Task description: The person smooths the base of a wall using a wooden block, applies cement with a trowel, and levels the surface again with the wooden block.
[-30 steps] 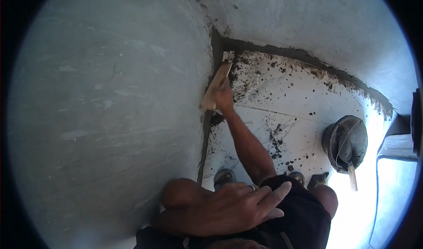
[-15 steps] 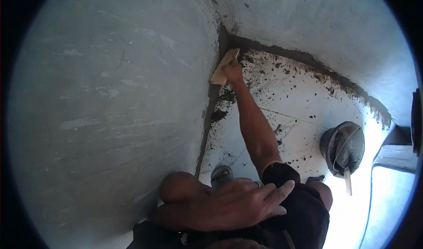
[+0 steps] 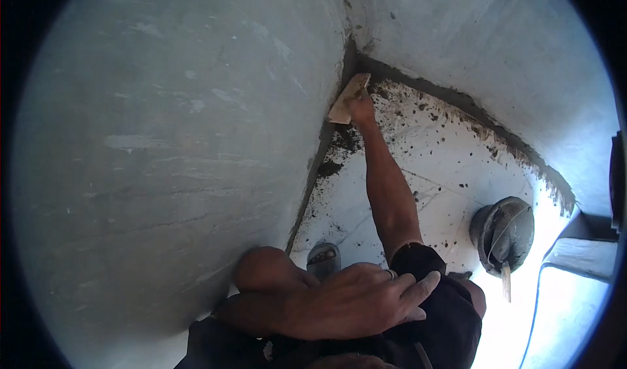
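Note:
My right hand (image 3: pixel 361 108), stretched far forward, is closed on the grip of a wooden plastering float (image 3: pixel 344 102). The float rests against the foot of the left wall, just short of the far corner, where a strip of wet-looking mortar (image 3: pixel 324 144) runs along the joint with the floor. Across my lap lies my left hand (image 3: pixel 366 300), with a ring on one finger. Its index finger and thumb point to the right, the other fingers are partly bent, and nothing is visible in it.
Grey plastered walls (image 3: pixel 196 160) rise on the left and far sides. Dark mortar crumbs litter the pale tiled floor (image 3: pixel 434 196). A black bucket (image 3: pixel 482 228) with a wooden-handled tool (image 3: pixel 506 281) stands at the right. My sandalled foot (image 3: pixel 323 259) is near the left wall.
The whole view has shifted a little, so the corner and float appear further right and the bucket slightly left. Both hands keep nearly the same pose; the float stays by the corner.

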Motion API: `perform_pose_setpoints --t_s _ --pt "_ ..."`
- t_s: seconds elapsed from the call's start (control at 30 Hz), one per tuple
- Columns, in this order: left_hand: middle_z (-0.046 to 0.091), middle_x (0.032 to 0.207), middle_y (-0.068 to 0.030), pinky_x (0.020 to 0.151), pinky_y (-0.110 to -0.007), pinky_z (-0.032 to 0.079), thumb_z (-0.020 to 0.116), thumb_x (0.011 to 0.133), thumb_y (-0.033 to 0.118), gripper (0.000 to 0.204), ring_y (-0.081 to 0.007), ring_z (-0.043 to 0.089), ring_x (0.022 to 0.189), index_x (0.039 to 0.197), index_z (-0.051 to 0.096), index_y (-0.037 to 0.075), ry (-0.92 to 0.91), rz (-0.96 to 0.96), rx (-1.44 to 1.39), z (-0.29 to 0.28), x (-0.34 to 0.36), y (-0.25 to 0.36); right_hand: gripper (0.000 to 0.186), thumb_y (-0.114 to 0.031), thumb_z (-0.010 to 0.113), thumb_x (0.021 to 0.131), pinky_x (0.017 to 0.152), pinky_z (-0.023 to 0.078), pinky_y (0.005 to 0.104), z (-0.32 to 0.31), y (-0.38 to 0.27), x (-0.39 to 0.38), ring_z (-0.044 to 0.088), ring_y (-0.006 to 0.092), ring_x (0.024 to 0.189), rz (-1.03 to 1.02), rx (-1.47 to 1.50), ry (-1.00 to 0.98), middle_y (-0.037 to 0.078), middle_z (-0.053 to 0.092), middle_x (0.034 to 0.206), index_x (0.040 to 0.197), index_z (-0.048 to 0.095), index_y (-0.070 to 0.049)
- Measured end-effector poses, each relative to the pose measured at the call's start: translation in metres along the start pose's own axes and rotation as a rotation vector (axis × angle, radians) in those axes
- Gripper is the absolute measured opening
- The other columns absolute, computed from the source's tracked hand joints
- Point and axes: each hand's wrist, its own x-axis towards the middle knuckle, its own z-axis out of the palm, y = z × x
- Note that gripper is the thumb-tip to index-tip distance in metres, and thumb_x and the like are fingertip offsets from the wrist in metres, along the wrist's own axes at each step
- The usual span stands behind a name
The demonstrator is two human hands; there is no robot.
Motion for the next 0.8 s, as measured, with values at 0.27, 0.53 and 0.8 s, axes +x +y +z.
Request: perform_pose_setpoints --t_s 0.27,0.53,0.8 --pt "0.063 0.071 -0.0126 0.050 -0.032 0.052 0.065 0.090 0.031 0.058 -0.0218 0.063 0.056 0.130 0.050 -0.010 0.009 -0.003 -0.009 0.002 0.002 0.000 0.073 -0.018 0.056 0.087 0.098 0.046 0.0436 0.036 0.015 -0.087 0.055 0.0447 0.119 0.103 -0.009 0.134 0.033 0.054 0.129 0.148 0.024 0.007" --pt "0.062 0.070 -0.0117 0.048 -0.031 0.051 0.063 0.092 0.030 0.055 -0.0208 0.063 0.056 0.127 0.052 -0.010 0.017 0.002 0.008 -0.002 0.000 0.001 0.060 -0.015 0.058 0.086 0.087 0.050 0.0389 0.027 0.012 -0.068 0.063 0.0332 0.103 0.104 0.064 0.099 0.025 0.062 0.117 0.139 0.040 0.006" --pt "0.063 0.071 -0.0121 0.049 -0.032 0.052 0.063 0.092 0.030 0.054 -0.0211 0.064 0.057 0.127 0.052 -0.010 0.024 0.002 -0.006 0.000 0.001 -0.002 0.052 -0.014 0.061 0.085 0.083 0.051 0.0358 0.030 0.023 -0.060 0.064 0.0272 0.097 0.088 0.225 0.162 0.019 0.064 0.110 0.131 0.046 0.007"
